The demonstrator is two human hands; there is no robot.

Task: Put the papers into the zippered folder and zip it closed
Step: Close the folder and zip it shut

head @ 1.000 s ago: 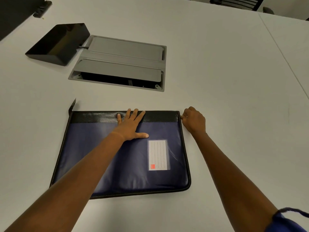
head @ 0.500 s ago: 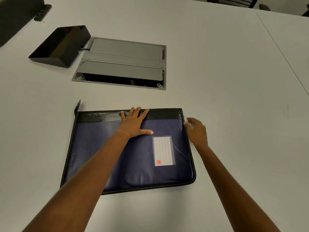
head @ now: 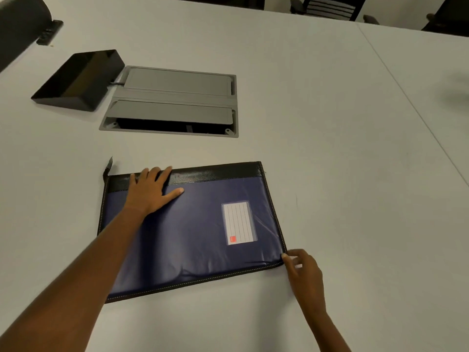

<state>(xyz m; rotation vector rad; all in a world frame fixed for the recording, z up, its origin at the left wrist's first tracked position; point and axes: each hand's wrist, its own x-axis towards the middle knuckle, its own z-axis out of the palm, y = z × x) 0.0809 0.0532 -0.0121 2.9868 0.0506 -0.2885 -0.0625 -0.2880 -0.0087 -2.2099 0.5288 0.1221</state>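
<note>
The navy zippered folder (head: 193, 232), with a black top band and a lined label card (head: 238, 223), lies flat on the white table (head: 330, 123). My left hand (head: 149, 190) presses flat on its far left part, fingers spread over the black band. My right hand (head: 303, 269) is at the folder's near right corner, with fingertips pinched on the zipper edge; the pull itself is hidden under them. A short dark tab (head: 108, 166) sticks out at the far left corner. No papers are in view.
A grey cable hatch (head: 175, 102) is set into the table beyond the folder, its near flap ajar. A black wedge-shaped device (head: 78, 80) sits to its left. A dark object (head: 17, 29) fills the far left corner, and chairs (head: 327, 6) stand at the back.
My right hand has slid from the folder's far right corner down its right edge to the near right corner. My left hand has shifted left along the black band.
</note>
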